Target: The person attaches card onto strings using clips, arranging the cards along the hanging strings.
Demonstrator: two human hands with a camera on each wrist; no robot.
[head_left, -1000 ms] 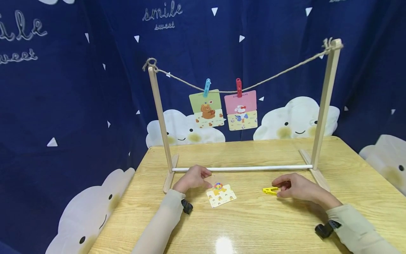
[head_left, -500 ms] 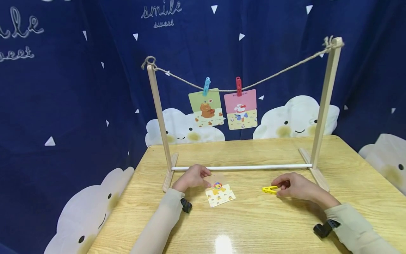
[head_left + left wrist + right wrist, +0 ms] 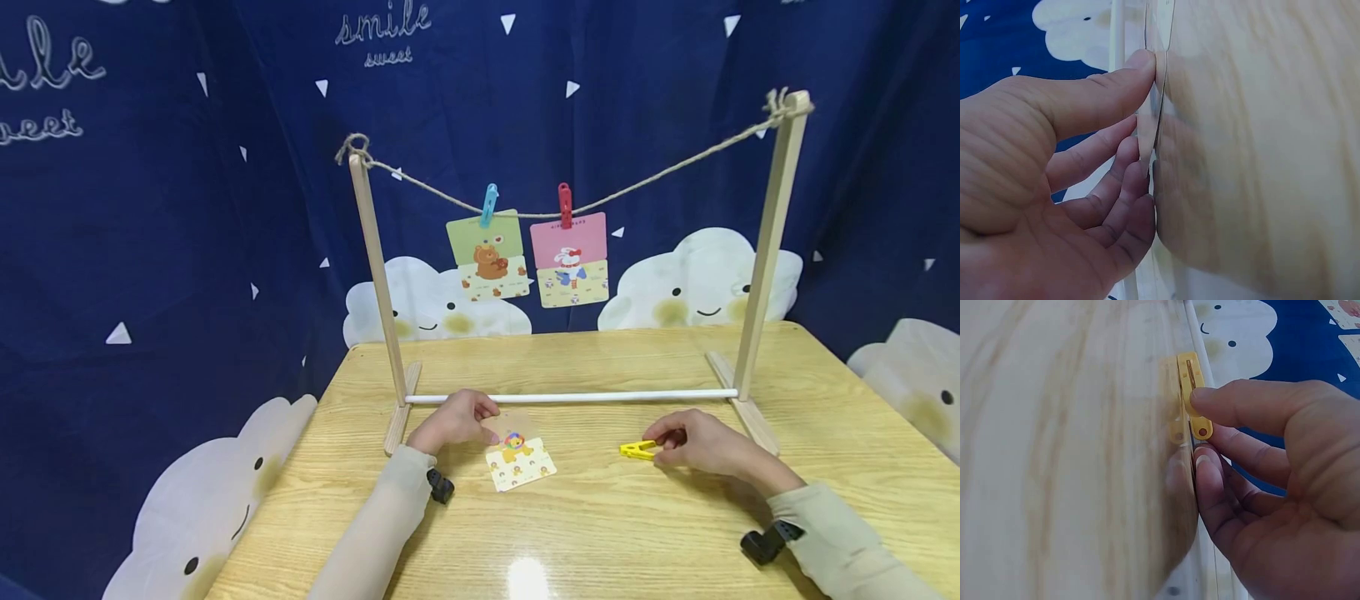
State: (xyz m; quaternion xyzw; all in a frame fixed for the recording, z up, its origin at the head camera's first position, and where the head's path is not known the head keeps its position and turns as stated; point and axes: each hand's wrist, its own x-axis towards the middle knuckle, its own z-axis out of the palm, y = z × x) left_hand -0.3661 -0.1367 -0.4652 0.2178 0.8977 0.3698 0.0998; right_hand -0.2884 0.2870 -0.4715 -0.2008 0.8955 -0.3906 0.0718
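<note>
Head view: on the counter (image 3: 570,533), both grips nearly closed, left hand (image 3: 457,419) pinched the card (image 3: 522,469) by its left edge, seemingly keeping the picture (image 3: 516,444) uncovered, and right hand (image 3: 708,443) the yellow clip (image 3: 636,451) by its right end, presumably leaving the other free.

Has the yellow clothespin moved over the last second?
No. In the head view, the yellow clothespin keeps its place relative to the white bar, with no visible shift either way.
</note>
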